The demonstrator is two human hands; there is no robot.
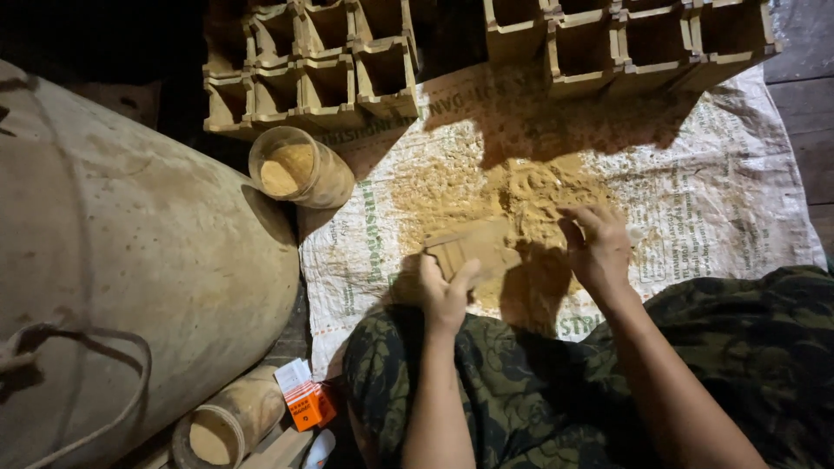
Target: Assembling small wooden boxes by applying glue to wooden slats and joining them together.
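Clay slab [473, 247], flat and brownish, sits in your left hand [445, 293], fingers closed on its near edge, held just above the heap of sandy powder [512, 195] on the woven sack [721, 174] on the floor. Your right hand [598, 247] is half-curled, fingers in the powder beside the slab, gripping nothing I can make out. Judging by this, dusting is midway; rows of box-shaped clay pieces [313, 74] stand finished behind, and a jar of powder [297, 167] lies near.

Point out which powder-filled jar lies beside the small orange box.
The jar at the bottom edge, touching the orange box. The other jar lies higher, by the moulds.
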